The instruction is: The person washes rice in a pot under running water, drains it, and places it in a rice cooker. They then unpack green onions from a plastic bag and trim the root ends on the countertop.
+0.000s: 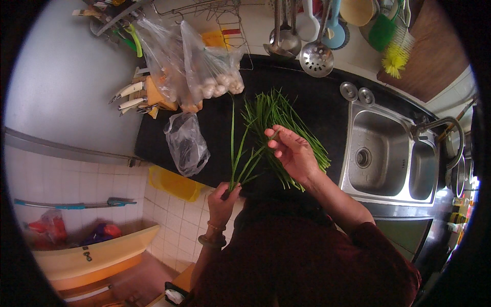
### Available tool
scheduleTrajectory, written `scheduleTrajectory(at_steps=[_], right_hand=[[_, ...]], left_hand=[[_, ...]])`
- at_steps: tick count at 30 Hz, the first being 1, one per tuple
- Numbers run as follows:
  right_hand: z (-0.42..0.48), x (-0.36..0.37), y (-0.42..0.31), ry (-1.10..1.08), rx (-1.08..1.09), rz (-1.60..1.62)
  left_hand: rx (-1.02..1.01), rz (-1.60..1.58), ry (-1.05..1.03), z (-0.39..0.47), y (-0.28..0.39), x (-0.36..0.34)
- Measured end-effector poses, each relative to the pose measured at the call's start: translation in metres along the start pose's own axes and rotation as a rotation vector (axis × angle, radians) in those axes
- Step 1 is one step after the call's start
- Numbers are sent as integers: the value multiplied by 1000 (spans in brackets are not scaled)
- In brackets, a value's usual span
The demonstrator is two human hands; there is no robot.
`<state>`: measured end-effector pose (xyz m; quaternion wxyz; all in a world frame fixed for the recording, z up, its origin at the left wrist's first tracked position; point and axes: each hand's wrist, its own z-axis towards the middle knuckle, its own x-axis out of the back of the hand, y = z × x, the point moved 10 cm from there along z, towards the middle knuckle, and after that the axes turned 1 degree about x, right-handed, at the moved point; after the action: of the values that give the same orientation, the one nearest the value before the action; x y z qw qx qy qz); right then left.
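Low in the middle, my left hand (224, 195) holds a few garlic chives (238, 157) by their lower ends, the blades fanning up and away from me. My right hand (295, 151) is raised over the larger heap of garlic chives (280, 115) on the black countertop (318, 92). Its thumb and fingertips pinch a thin greenish piece that looks like the tip of a blade; whether it still joins the stalks in my left hand is hard to tell. The heap lies loose, partly hidden behind my right hand and forearm.
To the left, a crumpled clear plastic bag (188, 146) lies near a knife block (155, 94) with knives and scissors. Hanging bags hold garlic bulbs (222, 85). At right is a steel double sink (378, 153); ladles and a skimmer (317, 59) hang behind.
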<state>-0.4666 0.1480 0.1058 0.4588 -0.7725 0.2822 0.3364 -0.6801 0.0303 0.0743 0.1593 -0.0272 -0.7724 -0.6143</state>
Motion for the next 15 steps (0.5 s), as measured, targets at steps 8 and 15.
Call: scheduleTrajectory(at_steps=[8, 15], right_hand=[[8, 12, 3, -146, 61, 49], [4, 11, 5, -33, -42, 130]], left_hand=[[-65, 37, 17, 0, 4, 1], [-85, 64, -1, -1, 6, -2]])
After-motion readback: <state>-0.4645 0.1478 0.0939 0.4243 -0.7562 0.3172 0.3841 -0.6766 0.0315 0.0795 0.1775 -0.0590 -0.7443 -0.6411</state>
